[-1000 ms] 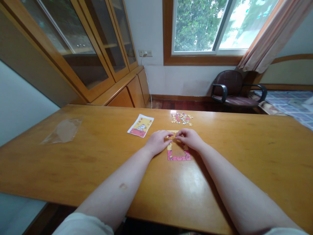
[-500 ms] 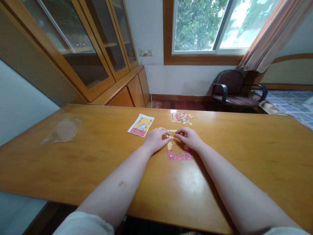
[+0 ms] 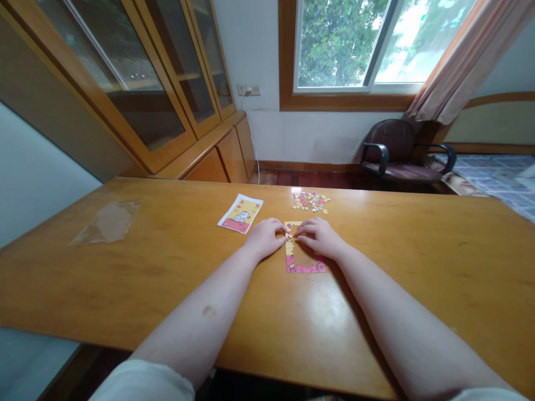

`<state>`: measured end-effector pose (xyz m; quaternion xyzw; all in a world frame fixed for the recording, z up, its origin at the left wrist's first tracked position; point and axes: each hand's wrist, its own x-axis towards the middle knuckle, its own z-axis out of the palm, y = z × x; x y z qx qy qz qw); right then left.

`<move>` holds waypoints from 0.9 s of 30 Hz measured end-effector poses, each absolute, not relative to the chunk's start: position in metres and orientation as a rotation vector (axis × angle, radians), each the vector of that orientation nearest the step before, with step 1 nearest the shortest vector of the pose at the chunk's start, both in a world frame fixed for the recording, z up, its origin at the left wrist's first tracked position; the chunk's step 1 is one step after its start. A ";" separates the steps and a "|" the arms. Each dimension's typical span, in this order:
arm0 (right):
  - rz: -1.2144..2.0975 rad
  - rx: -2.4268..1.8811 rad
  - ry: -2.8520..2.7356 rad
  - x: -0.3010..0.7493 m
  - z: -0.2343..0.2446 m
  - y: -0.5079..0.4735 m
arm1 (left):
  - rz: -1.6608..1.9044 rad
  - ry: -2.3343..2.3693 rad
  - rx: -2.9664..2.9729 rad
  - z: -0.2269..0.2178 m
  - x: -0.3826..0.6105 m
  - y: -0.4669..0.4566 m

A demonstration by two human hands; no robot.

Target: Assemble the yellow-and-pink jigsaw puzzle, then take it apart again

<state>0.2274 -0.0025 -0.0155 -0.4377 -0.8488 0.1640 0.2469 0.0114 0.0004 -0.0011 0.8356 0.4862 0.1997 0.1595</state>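
A jigsaw puzzle border lies on the table as an upright rectangle, yellow above and pink below, with bare wood inside. At its upper left side my left hand is closed, thumb and fingers gripping the edge. My right hand reaches over the border's right side, its fingers bent together and pointing left. A small yellow puzzle piece sits between the fingertips of both hands at the left side. The right hand covers part of the border's upper right.
Loose puzzle pieces are heaped beyond the border, near the table's far edge. Left of my hands lies a picture card. A clear plastic bag rests farther left on the wooden table. A chair stands beyond the table.
My right hand has shifted slightly left, its fingertips now closer to the border's left side. The small piece between the hands has moved left as well. My left hand has barely moved.
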 end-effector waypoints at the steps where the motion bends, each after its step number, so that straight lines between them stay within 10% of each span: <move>1: 0.439 -1.186 -2.335 0.228 -0.017 -0.003 | 0.568 1.389 2.389 -0.001 0.011 0.001; 27: 0.396 -1.234 -2.405 0.225 -0.016 -0.008 | 0.505 1.522 2.336 -0.004 0.009 0.004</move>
